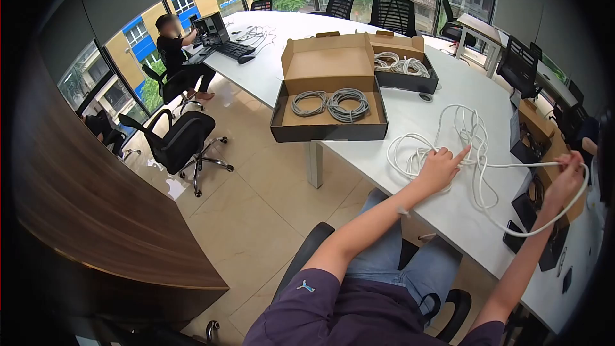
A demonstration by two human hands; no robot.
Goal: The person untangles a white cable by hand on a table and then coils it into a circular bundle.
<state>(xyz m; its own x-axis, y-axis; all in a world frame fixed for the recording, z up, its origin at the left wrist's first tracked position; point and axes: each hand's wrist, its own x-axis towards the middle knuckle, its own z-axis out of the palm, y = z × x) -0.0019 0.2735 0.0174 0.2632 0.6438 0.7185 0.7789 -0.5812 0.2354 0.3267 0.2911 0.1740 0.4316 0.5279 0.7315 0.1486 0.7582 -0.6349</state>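
Note:
A long white cable [477, 182] lies in loose, tangled loops on the table in front of me. My right hand [565, 179] is closed around one stretch of it, raised at the right, and a loop hangs below that hand. Another stretch runs from the tangle across to my right hand. My left hand [441, 170] rests over the left-hand loops with one finger stretched out against the tangle; its other fingers are partly curled, and what lies under the palm is hidden.
An open black box [330, 131] with two grey cable coils stands ahead, beside another box [407, 83] with white cables. Smaller black boxes [532, 147] line the right side. A person [172, 57] sits near a computer [214, 29] at the far left. Office chairs [182, 138] surround the table.

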